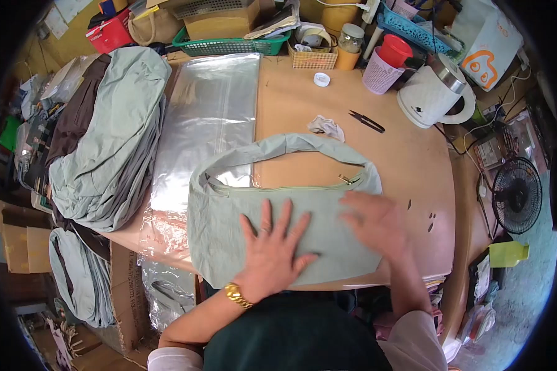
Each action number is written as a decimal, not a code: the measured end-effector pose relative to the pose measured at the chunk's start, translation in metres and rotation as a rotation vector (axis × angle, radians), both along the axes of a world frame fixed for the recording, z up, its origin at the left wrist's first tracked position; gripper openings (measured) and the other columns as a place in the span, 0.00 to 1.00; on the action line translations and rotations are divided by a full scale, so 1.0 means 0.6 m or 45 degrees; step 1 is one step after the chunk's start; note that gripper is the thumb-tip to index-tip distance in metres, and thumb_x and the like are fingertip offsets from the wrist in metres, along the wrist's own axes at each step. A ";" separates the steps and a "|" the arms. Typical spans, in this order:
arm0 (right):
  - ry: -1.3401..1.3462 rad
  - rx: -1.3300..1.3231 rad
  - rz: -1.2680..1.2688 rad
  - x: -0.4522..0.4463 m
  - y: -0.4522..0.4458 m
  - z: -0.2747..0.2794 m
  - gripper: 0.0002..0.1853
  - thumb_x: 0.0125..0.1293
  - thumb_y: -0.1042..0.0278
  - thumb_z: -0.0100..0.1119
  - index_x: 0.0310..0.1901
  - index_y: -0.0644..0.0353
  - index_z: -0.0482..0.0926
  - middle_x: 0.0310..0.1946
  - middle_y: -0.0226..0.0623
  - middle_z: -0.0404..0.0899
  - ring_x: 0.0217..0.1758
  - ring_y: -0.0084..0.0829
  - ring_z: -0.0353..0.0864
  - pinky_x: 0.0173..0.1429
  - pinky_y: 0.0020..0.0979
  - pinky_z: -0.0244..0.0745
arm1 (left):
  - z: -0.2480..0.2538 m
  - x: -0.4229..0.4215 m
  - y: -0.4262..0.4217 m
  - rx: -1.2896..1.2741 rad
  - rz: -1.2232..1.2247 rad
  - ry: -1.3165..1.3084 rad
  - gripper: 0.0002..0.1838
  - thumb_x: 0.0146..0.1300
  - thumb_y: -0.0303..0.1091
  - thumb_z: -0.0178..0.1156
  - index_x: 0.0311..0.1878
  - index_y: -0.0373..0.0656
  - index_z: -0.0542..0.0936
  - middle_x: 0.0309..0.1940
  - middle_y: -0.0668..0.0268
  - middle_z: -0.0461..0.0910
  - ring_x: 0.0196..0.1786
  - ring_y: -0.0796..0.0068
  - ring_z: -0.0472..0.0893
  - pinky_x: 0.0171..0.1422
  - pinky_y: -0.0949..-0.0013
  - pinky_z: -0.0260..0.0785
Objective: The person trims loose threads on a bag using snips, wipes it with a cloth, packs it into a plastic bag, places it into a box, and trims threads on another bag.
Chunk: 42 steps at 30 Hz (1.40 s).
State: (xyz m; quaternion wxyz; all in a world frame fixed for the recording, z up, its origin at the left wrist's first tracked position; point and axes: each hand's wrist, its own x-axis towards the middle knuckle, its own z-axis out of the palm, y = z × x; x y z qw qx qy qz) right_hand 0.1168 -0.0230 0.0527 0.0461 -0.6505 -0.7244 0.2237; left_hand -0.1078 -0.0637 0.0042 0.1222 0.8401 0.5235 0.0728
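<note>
A pale grey-green fabric shoulder bag (223, 241) lies flat on the table, its strap (291, 143) arched away from me. Along its top edge runs a zipper (278, 188), with a metal zipper pull (348, 180) near the right end. My left hand (272, 247) rests on the bag's front with fingers spread, a gold watch on the wrist. Over the bag's upper right part is my right hand (377, 224), slightly blurred by motion. Its thumb and fingers look apart, with nothing visible between them; whether it touches the fabric I cannot tell.
Clear plastic bags (210, 105) lie left of the shoulder bag, beside a heap of similar bags (114, 136). Thread snips (367, 122), a crumpled cloth (327, 127) and a white cap (322, 79) sit beyond it. A white kettle (430, 93) and a black fan (517, 195) stand right.
</note>
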 end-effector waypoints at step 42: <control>0.007 0.759 0.766 -0.055 0.055 -0.111 0.07 0.53 0.69 0.57 0.33 0.59 0.78 0.36 0.36 0.75 0.48 0.35 0.74 0.57 0.42 0.63 | -0.025 0.013 0.009 -0.235 -0.208 0.087 0.58 0.42 0.79 0.60 0.76 0.61 0.58 0.76 0.40 0.41 0.77 0.31 0.40 0.70 0.24 0.37</control>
